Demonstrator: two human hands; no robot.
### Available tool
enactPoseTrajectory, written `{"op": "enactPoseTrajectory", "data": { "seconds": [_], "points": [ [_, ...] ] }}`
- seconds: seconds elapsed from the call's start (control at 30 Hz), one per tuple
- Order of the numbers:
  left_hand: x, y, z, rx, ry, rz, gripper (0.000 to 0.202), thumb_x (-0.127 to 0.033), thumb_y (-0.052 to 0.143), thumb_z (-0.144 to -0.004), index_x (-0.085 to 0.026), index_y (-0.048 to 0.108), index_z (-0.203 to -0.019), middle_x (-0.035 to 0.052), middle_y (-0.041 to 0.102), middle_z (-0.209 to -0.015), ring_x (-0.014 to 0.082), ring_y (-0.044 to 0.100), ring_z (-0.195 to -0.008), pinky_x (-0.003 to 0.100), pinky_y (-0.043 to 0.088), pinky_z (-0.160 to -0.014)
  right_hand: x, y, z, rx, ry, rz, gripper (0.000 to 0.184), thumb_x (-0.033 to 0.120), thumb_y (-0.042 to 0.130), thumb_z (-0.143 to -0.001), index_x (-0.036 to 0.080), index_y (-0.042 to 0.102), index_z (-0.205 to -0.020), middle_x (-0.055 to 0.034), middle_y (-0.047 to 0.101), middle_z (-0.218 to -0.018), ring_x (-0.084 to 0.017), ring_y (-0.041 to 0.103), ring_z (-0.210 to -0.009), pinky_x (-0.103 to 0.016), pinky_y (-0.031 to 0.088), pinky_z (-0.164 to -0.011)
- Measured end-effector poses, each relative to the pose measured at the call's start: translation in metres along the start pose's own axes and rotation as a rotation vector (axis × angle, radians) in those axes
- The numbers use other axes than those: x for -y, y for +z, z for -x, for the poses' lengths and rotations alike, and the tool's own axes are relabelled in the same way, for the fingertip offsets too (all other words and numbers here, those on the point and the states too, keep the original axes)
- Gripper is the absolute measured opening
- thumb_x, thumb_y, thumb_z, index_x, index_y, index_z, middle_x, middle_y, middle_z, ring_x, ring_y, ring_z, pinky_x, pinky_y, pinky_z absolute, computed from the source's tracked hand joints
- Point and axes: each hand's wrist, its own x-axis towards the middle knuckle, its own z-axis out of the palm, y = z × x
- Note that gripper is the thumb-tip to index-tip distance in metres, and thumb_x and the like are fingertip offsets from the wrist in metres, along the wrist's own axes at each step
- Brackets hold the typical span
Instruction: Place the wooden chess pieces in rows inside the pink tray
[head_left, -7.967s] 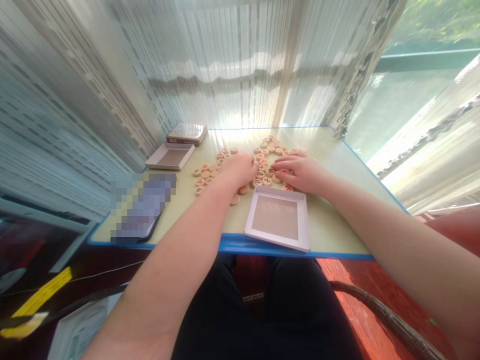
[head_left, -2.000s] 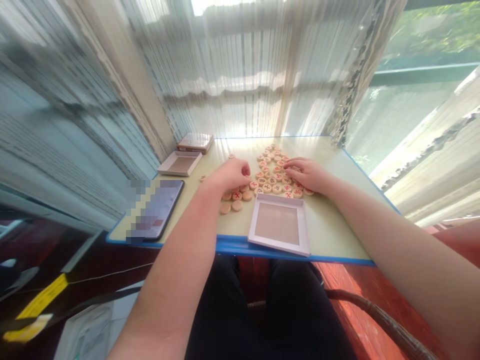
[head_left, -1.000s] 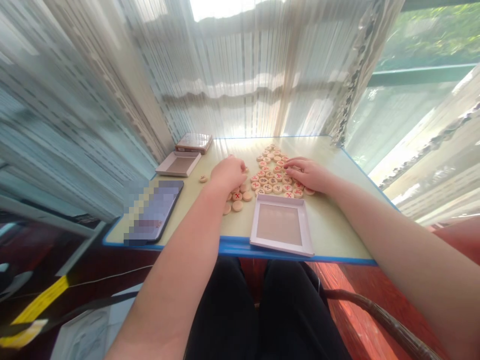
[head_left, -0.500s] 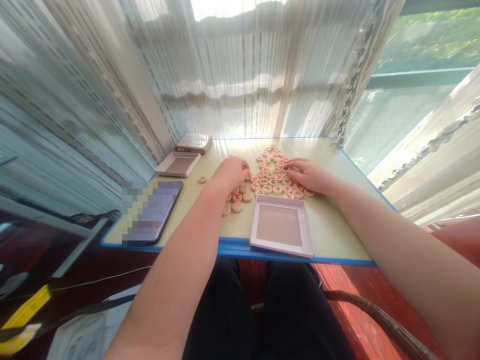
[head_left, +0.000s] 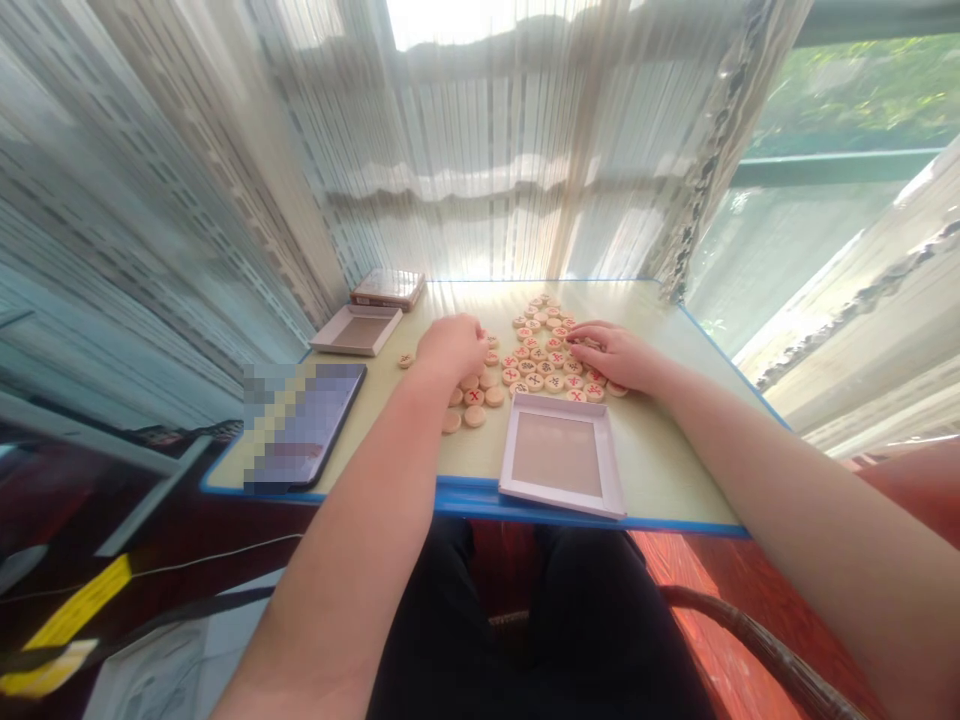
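Several round wooden chess pieces (head_left: 541,358) with red and dark marks lie in a cluster on the pale table (head_left: 660,440). My left hand (head_left: 450,347) rests on the cluster's left side, fingers curled down over some pieces. My right hand (head_left: 613,355) lies flat on the right side, its fingers stretched out leftward over the pieces. A few pieces (head_left: 473,406) sit loose just near of my left hand. A single piece (head_left: 405,360) lies apart to the left. An empty shallow white box tray (head_left: 562,456) sits at the table's near edge.
A second white tray (head_left: 356,330) and a brown box (head_left: 388,288) stand at the far left. A dark phone (head_left: 304,424) lies at the near left corner. Sheer curtains hang behind and beside the table. A chair arm (head_left: 757,640) curves at the lower right.
The pieces have been gathered from a wide scatter into a tighter cluster over the last seconds. My left hand has shifted slightly left and farther; my right hand stays in place.
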Motion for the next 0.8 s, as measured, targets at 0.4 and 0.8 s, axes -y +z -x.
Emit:
{"op": "enactPoseTrajectory", "data": {
  "seconds": [0.4, 0.8],
  "points": [
    [0.022, 0.005, -0.015, 0.017, -0.482, -0.034, 0.070, -0.058, 0.030, -0.087, -0.013, 0.045, -0.138, 0.0238, 0.030, -0.149, 0.0465, 0.022, -0.136, 0.062, 0.030, -0.099, -0.010, 0.003, -0.001, -0.207, 0.189, -0.010, 0.057, 0.046, 0.043, -0.089, 0.015, 0.046, -0.137, -0.0133, 0.042, -0.146, -0.027, 0.035, -0.137, -0.042, 0.028, -0.113],
    [0.015, 0.031, -0.023, 0.021, -0.067, -0.020, 0.052, -0.041, 0.026, -0.094, -0.011, 0.050, -0.129, 0.0196, 0.049, -0.137, 0.0282, 0.038, -0.133, 0.037, 0.028, -0.107, 0.013, 0.002, 0.006, 0.105, 0.109, 0.058, 0.051, 0.049, 0.030, -0.094, 0.016, 0.056, -0.122, -0.0136, 0.054, -0.135, -0.023, 0.047, -0.128, -0.033, 0.035, -0.107]
  ]
}}
